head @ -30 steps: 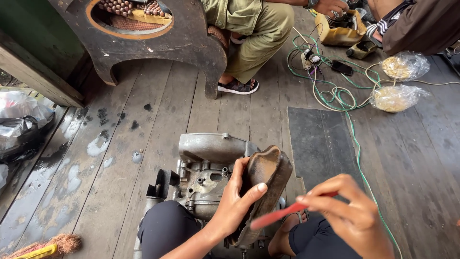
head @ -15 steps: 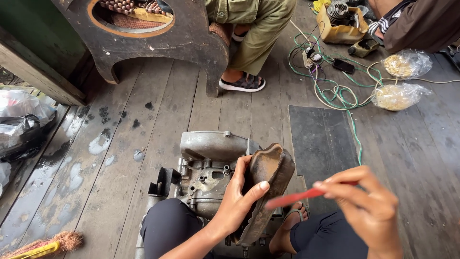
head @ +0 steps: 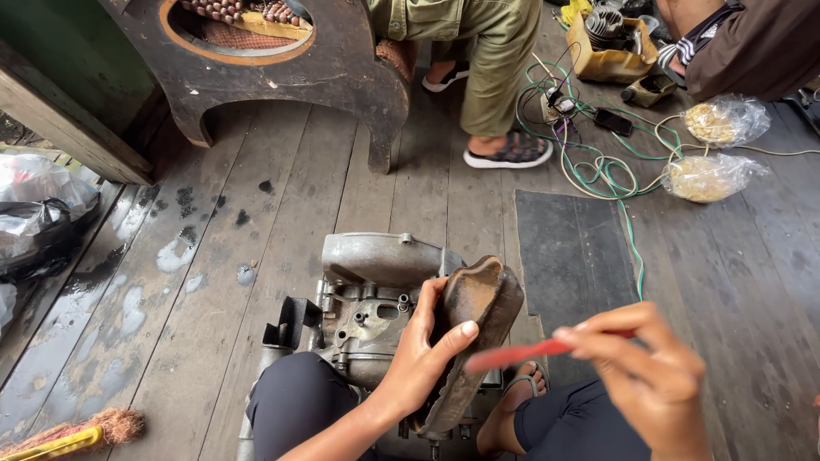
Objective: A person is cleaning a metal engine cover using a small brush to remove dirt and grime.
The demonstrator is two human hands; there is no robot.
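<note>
Since the earlier frames, right hand has lifted a little and drawn nearer, its fingers pinched together on a thin red tool whose tip points at the dark engine cover. Left hand clamps that cover by its edge, thumb across the rim, holding it tilted against the grey engine block standing on the wooden floor between the person's knees. Beyond lie green wires, two plastic bags, and another person's sandalled foot.
</note>
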